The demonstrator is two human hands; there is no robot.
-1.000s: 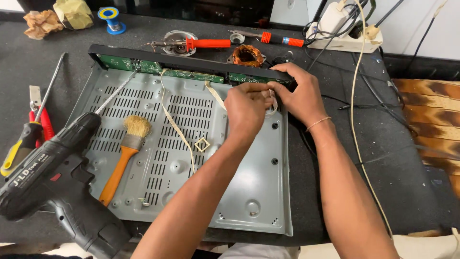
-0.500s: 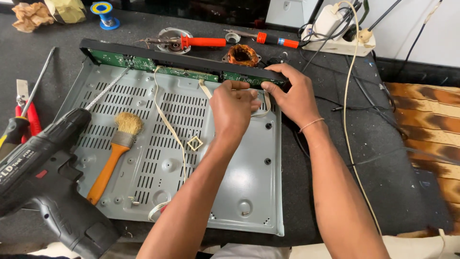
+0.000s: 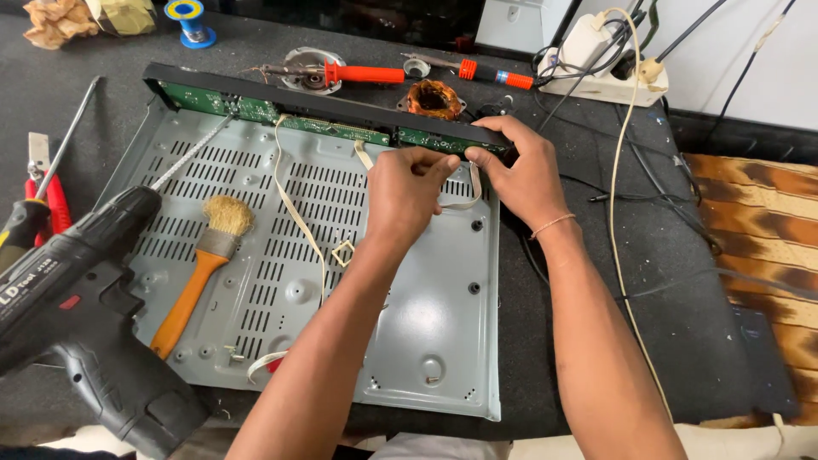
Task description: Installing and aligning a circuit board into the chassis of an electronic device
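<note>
Head view: the left hand point(image 3: 407, 189) hides its own fingertips and part of the flat ribbon cable point(image 3: 460, 203) it pinches. The right hand point(image 3: 521, 175) grips the black front panel point(image 3: 324, 108), a long strip with a green circuit board, lying lengthwise along the grey metal chassis's point(image 3: 409, 324) far edge. The cordless drill point(image 3: 81, 294) is cut off at left.

One head-worn view, looking steeply down. Close over the dark table point(image 3: 596, 281). Far edge and near edge both in frame.
</note>
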